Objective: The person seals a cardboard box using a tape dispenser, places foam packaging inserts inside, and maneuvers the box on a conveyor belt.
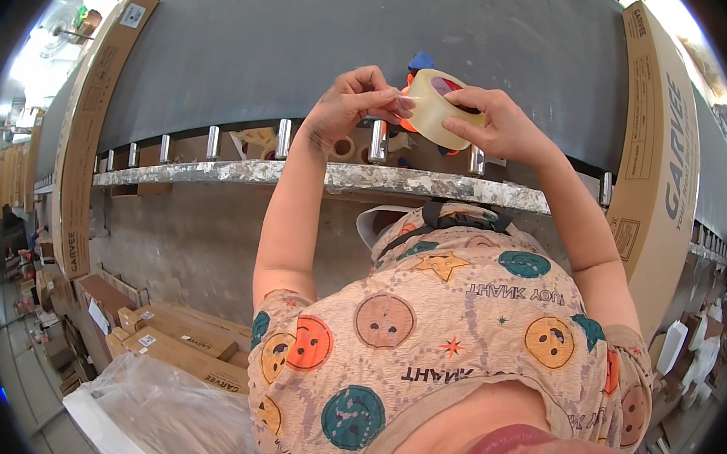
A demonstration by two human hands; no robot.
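A wide roll of clear packing tape [434, 127] is held over the near edge of the grey conveyor belt [351, 28]. My right hand [503, 125] grips the roll from its right side, thumb on the outer face and fingers at the core. Blue and orange parts, seemingly of a tape dispenser [421, 60], show behind and below the roll, mostly hidden by it. Closed in a pinch, my left hand [349, 105] holds a loose bit of clear tape [404, 102] at the roll's left side.
Long brown cartons stand at the belt's left [107, 118] and right [654, 143]. Metal rollers [377, 141] line a paint-worn rail [235, 175] in front of me. Tape rolls [343, 147] lie below the belt edge. More cartons [183, 342] and plastic film [163, 422] are at lower left.
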